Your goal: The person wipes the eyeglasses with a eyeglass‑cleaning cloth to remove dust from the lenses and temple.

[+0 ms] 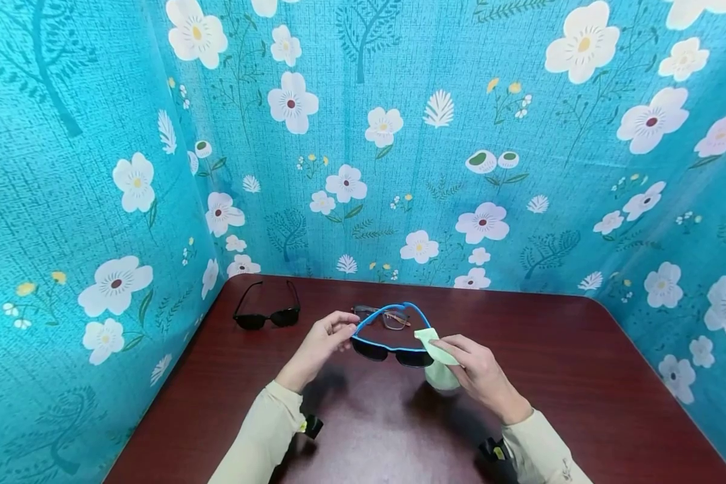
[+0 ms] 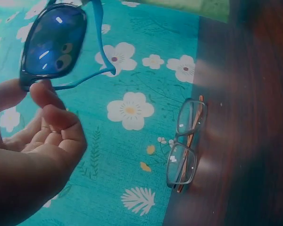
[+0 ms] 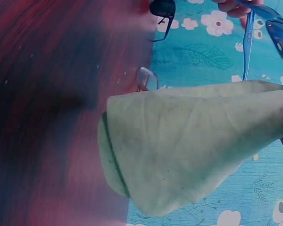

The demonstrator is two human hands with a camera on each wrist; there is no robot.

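Observation:
Blue-framed sunglasses (image 1: 390,349) with dark lenses are held up above the table, their temples unfolded toward the back. My left hand (image 1: 319,344) pinches them at the left front corner, thumb and fingertips by the hinge; the left wrist view shows this grip beside a dark lens (image 2: 54,42). In my right hand (image 1: 482,371) is a pale green cloth (image 1: 441,375), pinched over the right end of the sunglasses. Part of the cloth hangs below the fingers. It fills much of the right wrist view, where the right fingers are mostly hidden.
On the dark red-brown table (image 1: 550,376), black sunglasses (image 1: 268,318) lie at the back left with temples up. Clear eyeglasses (image 2: 185,141) with orange-brown temples lie behind the held pair. A blue flowered curtain (image 1: 363,148) hangs behind the table and along its sides.

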